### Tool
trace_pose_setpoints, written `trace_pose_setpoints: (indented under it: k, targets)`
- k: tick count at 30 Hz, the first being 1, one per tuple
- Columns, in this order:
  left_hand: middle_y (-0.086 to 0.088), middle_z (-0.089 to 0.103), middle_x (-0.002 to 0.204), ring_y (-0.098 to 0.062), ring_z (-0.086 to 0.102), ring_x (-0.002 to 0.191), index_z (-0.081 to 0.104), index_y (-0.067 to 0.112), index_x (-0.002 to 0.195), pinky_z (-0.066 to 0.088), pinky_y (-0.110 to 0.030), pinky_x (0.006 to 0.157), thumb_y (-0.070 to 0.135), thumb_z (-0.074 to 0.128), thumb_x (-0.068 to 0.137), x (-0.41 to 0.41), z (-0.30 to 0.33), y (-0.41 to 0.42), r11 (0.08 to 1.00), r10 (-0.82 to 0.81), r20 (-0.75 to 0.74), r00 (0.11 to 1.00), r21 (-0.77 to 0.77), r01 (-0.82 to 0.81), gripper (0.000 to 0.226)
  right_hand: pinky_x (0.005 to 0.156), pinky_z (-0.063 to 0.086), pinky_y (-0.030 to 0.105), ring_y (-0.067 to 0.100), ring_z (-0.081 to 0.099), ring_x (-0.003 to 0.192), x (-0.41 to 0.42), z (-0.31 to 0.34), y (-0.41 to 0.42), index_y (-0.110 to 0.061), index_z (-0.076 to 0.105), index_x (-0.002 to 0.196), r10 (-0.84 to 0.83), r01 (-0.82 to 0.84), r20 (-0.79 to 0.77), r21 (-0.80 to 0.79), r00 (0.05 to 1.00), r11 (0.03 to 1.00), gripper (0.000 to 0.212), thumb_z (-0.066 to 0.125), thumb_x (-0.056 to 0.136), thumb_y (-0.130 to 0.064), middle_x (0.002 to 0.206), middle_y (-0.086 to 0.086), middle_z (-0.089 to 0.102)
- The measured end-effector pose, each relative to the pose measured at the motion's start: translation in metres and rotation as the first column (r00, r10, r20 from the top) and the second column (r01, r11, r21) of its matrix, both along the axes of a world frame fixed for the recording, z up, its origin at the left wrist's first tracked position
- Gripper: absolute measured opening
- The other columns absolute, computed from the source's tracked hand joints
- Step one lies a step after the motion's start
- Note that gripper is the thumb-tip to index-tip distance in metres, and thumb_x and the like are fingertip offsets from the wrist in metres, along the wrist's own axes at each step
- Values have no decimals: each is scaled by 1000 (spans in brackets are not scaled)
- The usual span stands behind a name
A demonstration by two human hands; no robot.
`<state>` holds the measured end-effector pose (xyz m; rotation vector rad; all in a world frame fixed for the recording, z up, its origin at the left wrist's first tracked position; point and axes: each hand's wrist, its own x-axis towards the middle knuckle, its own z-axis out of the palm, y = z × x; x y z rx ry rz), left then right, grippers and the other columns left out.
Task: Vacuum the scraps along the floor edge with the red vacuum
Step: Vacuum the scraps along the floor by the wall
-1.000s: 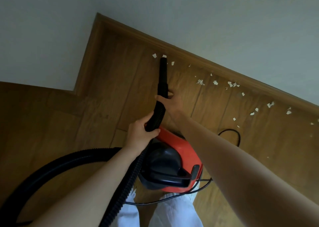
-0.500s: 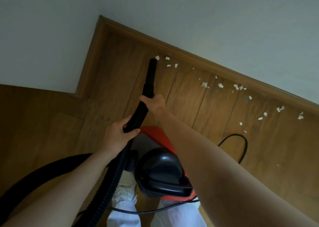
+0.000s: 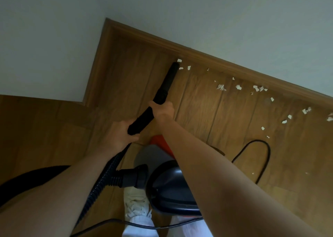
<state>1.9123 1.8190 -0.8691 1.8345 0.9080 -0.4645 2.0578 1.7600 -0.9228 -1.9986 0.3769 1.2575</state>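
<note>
Sweeping along the skirting: both hands, left hand (image 3: pixel 119 134) and right hand (image 3: pixel 162 110), grip the nozzle (image 3: pixel 166 85), fingers wrapped round it (tip kept low), toward the scraps (image 3: pixel 238 87).

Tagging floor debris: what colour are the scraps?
White scraps, against brown wood floor; head view, the only one.

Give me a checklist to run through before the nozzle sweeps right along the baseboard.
1. Both hands on the wand: ok. The left hand grips its lower end and the right hand grips higher up.
2. Nozzle tip at the start of the scraps: ok, beside the first scrap by the baseboard.
3. Scraps left along the edge: not ok, a scattered trail runs to the right.
4. Power cord clear of the sweep: ok, looped on the floor nearer the person than the scraps.
5. Hose free of kinks: cannot tell.
6. Suction running: cannot tell.
</note>
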Motion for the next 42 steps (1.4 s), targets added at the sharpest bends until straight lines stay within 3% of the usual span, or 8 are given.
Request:
trace_pose_setpoints:
  k: [6, 13, 20, 25, 31, 35, 38, 42]
  targets:
    - [-17, 69, 100, -31, 65, 89, 68, 5, 108, 52, -39, 82, 3, 70, 83, 12, -14, -24, 996, 14, 25, 1000, -86, -11, 26, 67, 53, 29, 18, 57, 81, 13, -7, -28, -6, 58, 111, 15, -12, 81, -44, 997, 999, 32, 66, 87, -26, 100, 9, 62]
    - [8, 63, 94, 0, 60, 78, 48, 34, 118, 48, -6, 64, 12, 72, 84, 0, -3, -5, 987, 147, 32, 989, -72, -144, 47, 63, 52, 28, 17, 57, 77, 3, 5, 12, -7, 59, 110, 93, -94, 64, 18, 994, 995, 29, 66, 87, -25, 95, 10, 62]
    - [20, 57, 94, 16, 57, 74, 49, 33, 117, 43, -1, 67, 11, 72, 84, 4, 22, -7, 988, 110, 61, 992, -118, -102, 46, 55, 48, 27, 14, 53, 68, 5, 17, 3, -8, 58, 107, 49, -48, 21, -42, 999, 998, 29, 65, 87, -28, 84, 4, 55]
    - [4, 69, 104, -10, 64, 90, 56, 36, 118, 46, -10, 74, 9, 71, 84, 21, 33, -30, 980, 72, 76, 994, -189, -57, 46, 62, 49, 28, 16, 55, 71, 26, 27, -35, -9, 56, 104, 15, -11, 26, -129, 1000, 992, 28, 64, 88, -29, 83, 3, 54]
    - [-8, 70, 104, -19, 65, 92, 60, 31, 107, 46, -10, 73, 6, 70, 83, 35, 31, -42, 976, 86, 81, 993, -205, -68, 36, 57, 53, 28, 18, 59, 74, 45, 30, -41, -6, 58, 112, 92, -92, -3, -126, 996, 988, 35, 66, 86, -27, 84, 5, 58]
    - [4, 66, 86, 0, 60, 68, 60, 27, 111, 43, -6, 55, 6, 70, 84, 34, 34, -29, 975, 135, 48, 990, -183, -124, 36, 64, 55, 32, 19, 60, 78, 43, 31, -19, -6, 60, 108, 147, -146, 2, -91, 989, 985, 32, 67, 84, -27, 87, 6, 59]
    - [11, 63, 83, 9, 58, 60, 57, 33, 113, 41, -6, 52, 8, 71, 84, 33, 42, -21, 974, 151, 54, 987, -178, -140, 40, 57, 51, 28, 19, 58, 78, 42, 32, -8, -7, 57, 107, 161, -161, 0, -68, 987, 985, 32, 66, 84, -28, 84, 4, 57]
    - [-1, 68, 90, 3, 59, 62, 60, 31, 108, 45, -8, 54, 11, 70, 85, 39, 54, -27, 970, 154, 58, 986, -197, -140, 32, 57, 52, 27, 18, 59, 77, 48, 34, -14, -7, 58, 107, 142, -142, -9, -76, 990, 987, 33, 67, 84, -29, 90, 6, 60]
